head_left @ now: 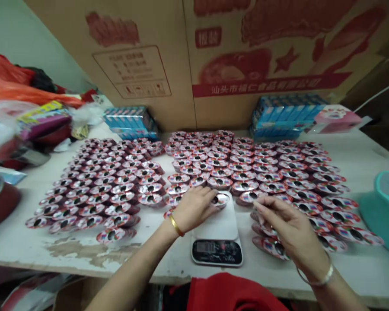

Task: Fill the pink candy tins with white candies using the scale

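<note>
A white kitchen scale (215,224) with a black display panel lies at the middle of the table's front. My left hand (196,208), with a gold bracelet at its wrist, is closed on an oval red-and-white package (219,200) at the scale's back edge. To the right of the scale, my right hand (287,222) has thumb and fingertips pinched together above a short stack of similar packages (270,247); anything between the fingertips is too small to name. Rows of the same oval packages (99,198) stand on both sides and behind the scale.
A large cardboard carton (178,108) stands behind the rows, with blue box packs (129,121) in front of it. A teal container (381,211) is at the right edge. Bags and a dark red bowl (3,201) sit at the left of the white table (149,255).
</note>
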Motion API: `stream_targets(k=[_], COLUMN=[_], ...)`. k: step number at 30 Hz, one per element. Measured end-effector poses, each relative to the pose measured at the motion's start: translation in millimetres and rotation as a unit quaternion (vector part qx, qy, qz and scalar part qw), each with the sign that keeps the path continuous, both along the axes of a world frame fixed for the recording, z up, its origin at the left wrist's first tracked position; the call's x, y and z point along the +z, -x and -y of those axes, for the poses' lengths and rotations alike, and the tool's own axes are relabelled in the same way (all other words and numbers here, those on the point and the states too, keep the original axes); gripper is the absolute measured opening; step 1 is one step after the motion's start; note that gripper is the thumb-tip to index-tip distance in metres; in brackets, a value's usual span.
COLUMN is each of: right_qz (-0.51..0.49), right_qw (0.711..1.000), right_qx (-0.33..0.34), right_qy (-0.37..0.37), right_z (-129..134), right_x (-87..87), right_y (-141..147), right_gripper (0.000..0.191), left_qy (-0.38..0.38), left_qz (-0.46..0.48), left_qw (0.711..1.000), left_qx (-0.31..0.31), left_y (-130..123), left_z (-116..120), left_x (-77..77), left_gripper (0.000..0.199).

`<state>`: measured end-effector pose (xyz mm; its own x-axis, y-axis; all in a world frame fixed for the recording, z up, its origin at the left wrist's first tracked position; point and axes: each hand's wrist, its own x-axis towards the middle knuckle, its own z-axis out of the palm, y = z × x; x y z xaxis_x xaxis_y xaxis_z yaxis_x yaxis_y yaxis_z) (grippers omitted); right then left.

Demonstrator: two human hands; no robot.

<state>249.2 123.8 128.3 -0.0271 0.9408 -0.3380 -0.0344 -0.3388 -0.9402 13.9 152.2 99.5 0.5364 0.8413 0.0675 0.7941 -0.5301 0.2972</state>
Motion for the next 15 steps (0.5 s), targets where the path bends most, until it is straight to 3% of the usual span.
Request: stream_targets(k=[4,7,10,15], right_qz=[0.034,0.065,0.08,0.092], right_qw=[0.998,0.994,0.992,0.992], right_qx=[-0.05,-0.083,-0.095,-0.089], right_qy=[-0.031,-0.031,-0.024,0.004], right_z=[3,7,9,9], right_x=[-4.7,-12.6,-16.8,-15.1], right_y=[-20,-32,-34,-31], right_gripper=[0.035,0.034,0.036,0.039], left_qy=[-0.096,-0.084,-0.014,0.047], left_qz=[0.012,-0.078,-0.13,-0.119], left_qw=[0.989,0.971,0.961,0.965], left_qx=[0.11,0.21,0.243,0.228], left_y=[65,122,155,161], left_z=[-53,-99,-135,-162], left_x=[40.7,60.2,47.7,-3.6], left_gripper=[0.035,0.039,0.035,0.036])
